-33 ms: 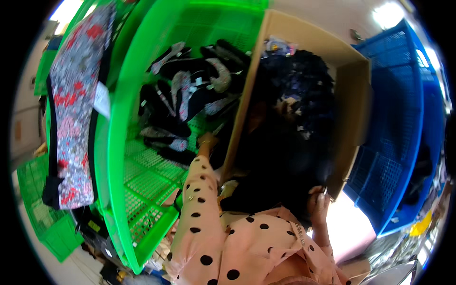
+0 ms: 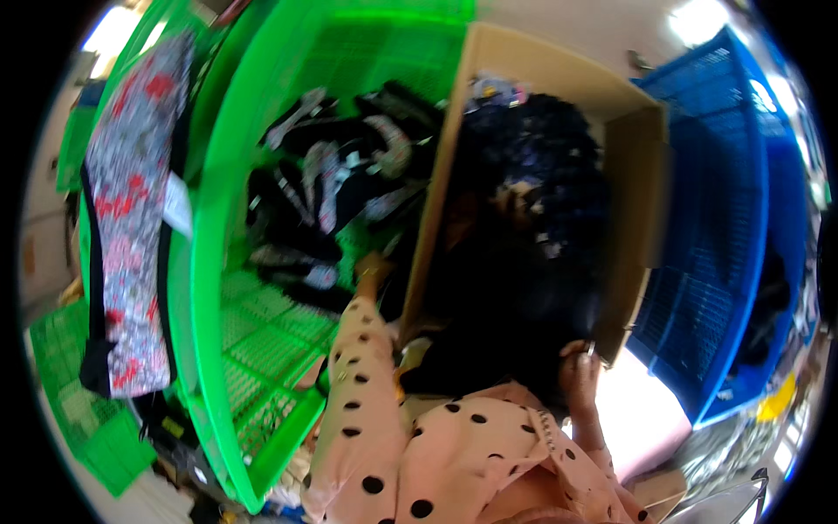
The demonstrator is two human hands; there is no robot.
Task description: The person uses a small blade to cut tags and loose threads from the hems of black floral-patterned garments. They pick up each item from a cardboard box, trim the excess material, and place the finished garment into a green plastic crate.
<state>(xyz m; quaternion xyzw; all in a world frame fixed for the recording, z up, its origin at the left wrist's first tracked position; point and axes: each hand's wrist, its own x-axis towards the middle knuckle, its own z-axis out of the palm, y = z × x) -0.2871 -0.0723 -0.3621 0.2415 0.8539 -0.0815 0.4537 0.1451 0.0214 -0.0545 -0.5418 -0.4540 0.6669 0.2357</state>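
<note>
Left hand (image 2: 374,266) reached into green crate (image 2: 218,288); right hand (image 2: 580,367) gripped dark garment (image 2: 515,297) at cardboard box (image 2: 642,157) edge; left grip indeterminate.

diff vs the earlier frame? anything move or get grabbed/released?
No visible change. The left hand is at the dark clothes in the green crate, and the right hand is on the dark garment at the cardboard box, as before.
</note>
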